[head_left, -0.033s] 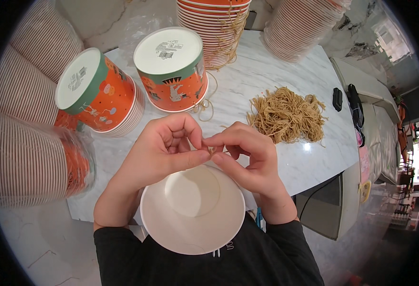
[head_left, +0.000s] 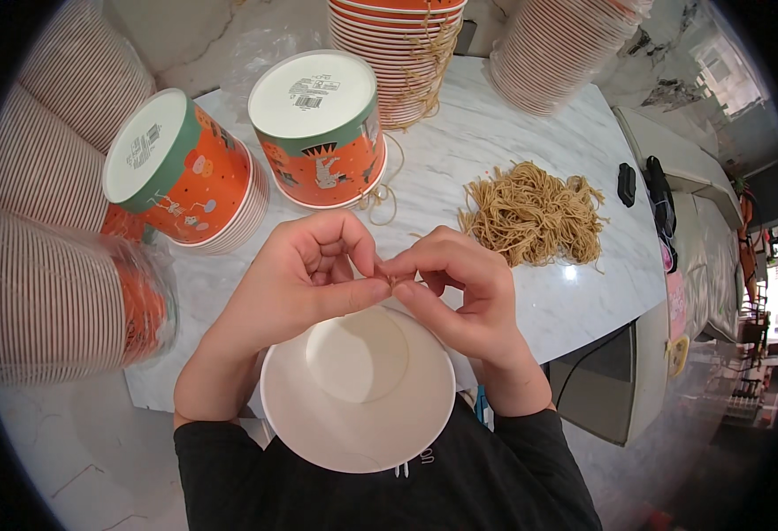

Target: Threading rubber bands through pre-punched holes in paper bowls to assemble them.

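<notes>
My left hand [head_left: 316, 270] and my right hand [head_left: 459, 288] meet fingertip to fingertip, both closed in a pinch, just beyond the far rim of an open paper bucket [head_left: 318, 425]. A short bit of tan cord [head_left: 394, 280] shows between the fingertips; most of it is hidden by the fingers. White inside, the bucket sits between my forearms against my front, its mouth facing up. A loose pile of tan cords [head_left: 535, 215] lies on the table to the right of my right hand.
Beyond my left hand, an orange-and-green bucket [head_left: 322, 168] stands upside down, a cord loop beside it. Further left is an upturned bucket stack [head_left: 203, 190]. Wrapped bucket stacks [head_left: 48, 296] crowd the left. A corded stack [head_left: 398, 66] stands behind on the marble table [head_left: 583, 310]; a black object [head_left: 626, 184] lies right.
My right fingertips have shifted very slightly against the left ones. The bucket and everything on the table stay in place.
</notes>
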